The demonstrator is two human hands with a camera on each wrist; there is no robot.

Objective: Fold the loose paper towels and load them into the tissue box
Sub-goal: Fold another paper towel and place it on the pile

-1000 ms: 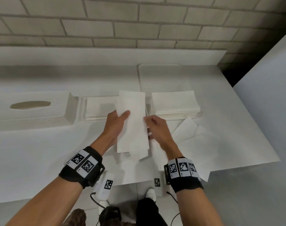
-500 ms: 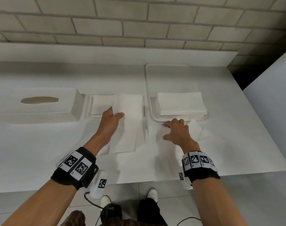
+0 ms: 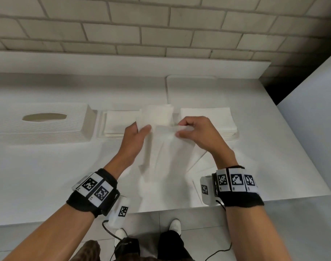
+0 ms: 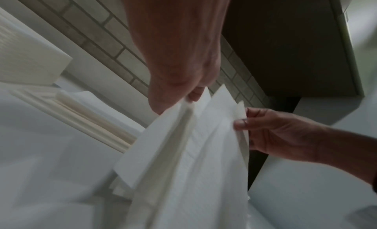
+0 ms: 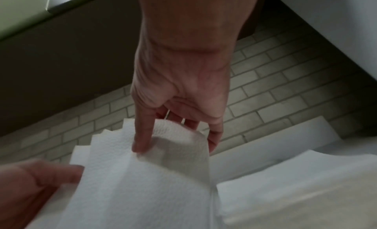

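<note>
Both my hands hold white paper towels (image 3: pixel 161 147) up over the white table. My left hand (image 3: pixel 137 131) pinches the left top edge of a folded towel (image 4: pixel 163 151); my right hand (image 3: pixel 181 129) pinches the top edge of another sheet (image 5: pixel 163 160) beside it, thumb in front and fingers behind. The sheets hang down to the table. The white tissue box (image 3: pixel 42 123), with an oval slot on top, lies at the left. Beside it, a stack of folded towels (image 3: pixel 119 123) sits in a low tray (image 3: pixel 100 129).
A second stack of towels (image 3: pixel 208 119) sits in a tray at the right, behind my right hand. More loose sheets (image 3: pixel 204 162) lie spread near the table's front edge (image 3: pixel 255 199). A brick wall stands behind; the table ends at the right.
My right hand rose off the loose sheets on the table and moved left, taking hold of a sheet next to the folded towel in my left hand. The left hand kept its grip.
</note>
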